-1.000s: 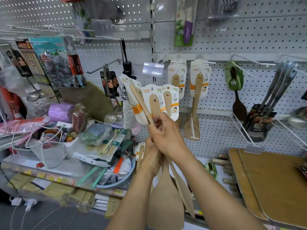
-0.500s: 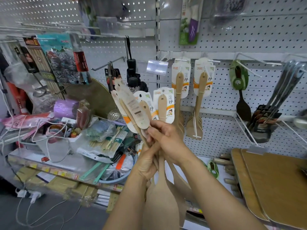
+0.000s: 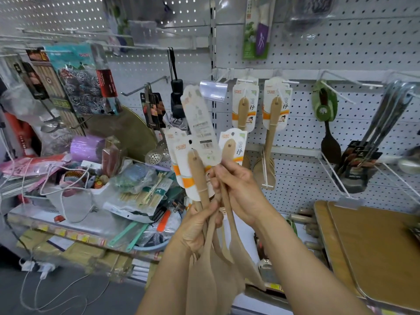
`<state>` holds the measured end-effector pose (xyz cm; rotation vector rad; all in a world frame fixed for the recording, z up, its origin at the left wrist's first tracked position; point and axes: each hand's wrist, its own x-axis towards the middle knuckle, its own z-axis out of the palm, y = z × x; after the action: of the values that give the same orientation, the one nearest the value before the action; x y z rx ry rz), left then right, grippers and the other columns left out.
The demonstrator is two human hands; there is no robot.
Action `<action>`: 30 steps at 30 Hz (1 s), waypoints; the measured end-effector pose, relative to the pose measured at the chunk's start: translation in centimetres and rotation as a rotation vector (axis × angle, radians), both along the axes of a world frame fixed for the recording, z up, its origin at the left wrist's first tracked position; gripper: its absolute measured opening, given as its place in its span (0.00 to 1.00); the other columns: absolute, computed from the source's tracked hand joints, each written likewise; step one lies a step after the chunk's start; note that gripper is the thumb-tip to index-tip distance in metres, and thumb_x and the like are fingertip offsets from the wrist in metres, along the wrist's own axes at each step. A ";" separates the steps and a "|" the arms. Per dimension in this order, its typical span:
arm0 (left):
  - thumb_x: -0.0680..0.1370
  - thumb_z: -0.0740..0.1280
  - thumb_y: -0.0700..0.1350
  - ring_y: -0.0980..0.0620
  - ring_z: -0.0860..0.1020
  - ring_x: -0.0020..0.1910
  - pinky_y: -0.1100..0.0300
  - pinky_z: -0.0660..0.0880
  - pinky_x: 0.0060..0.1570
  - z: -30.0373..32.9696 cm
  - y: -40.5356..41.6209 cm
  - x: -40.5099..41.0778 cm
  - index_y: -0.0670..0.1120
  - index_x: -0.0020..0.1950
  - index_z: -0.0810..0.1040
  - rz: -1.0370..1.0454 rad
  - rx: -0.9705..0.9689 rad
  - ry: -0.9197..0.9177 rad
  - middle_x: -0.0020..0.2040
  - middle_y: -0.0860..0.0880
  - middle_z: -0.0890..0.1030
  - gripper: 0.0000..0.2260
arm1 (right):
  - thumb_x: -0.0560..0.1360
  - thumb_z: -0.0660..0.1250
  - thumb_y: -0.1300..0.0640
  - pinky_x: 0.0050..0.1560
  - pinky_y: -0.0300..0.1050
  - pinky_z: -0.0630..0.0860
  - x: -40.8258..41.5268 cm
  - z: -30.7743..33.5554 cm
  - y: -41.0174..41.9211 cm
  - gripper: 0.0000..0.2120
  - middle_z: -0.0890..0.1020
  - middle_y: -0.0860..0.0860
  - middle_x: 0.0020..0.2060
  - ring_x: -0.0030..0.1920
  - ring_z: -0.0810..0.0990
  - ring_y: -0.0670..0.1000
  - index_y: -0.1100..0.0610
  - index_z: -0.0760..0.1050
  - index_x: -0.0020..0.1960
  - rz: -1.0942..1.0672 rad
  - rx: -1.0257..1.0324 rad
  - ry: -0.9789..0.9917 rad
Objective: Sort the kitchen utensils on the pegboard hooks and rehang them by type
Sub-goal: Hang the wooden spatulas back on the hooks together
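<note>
I hold a bunch of several wooden spatulas [image 3: 200, 176] with white card labels in front of the pegboard [image 3: 295, 55]. My left hand [image 3: 200, 226] grips the handles low down, blades hanging below. My right hand [image 3: 238, 189] pinches the handles higher up, near the labels; one label [image 3: 200, 123] is turned back-side out and sticks up tallest. More wooden spatulas [image 3: 270, 133] hang on two hooks just behind. A dark spatula [image 3: 329, 144] with a green card hangs further right, and metal ladles [image 3: 381, 123] hang at far right.
A cluttered shelf [image 3: 68, 226] at left carries bags, cables, skewers and a purple roll. Strainers [image 3: 156, 155] and a black umbrella [image 3: 177, 103] hang left of centre. Wooden boards [image 3: 375, 246] lie at lower right. A bare hook [image 3: 345, 83] juts out.
The bunch of spatulas has come lower and closer to me. One label has been turned back-side out and now stands upright above the others. The view has shifted slightly left.
</note>
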<state>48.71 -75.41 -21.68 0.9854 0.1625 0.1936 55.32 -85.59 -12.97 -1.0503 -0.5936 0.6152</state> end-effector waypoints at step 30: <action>0.81 0.62 0.45 0.55 0.78 0.37 0.52 0.74 0.46 -0.1 -0.4 7.2 0.45 0.57 0.81 0.095 0.378 0.040 0.45 0.47 0.85 0.09 | 0.76 0.66 0.67 0.36 0.35 0.75 7.7 -2.1 -4.9 0.07 0.84 0.60 0.42 0.35 0.80 0.50 0.56 0.71 0.47 -0.996 -0.183 -0.096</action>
<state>55.94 -75.82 -21.73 1.3595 0.2142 0.2990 63.01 -90.48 -15.05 -1.3853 -0.0411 -0.2642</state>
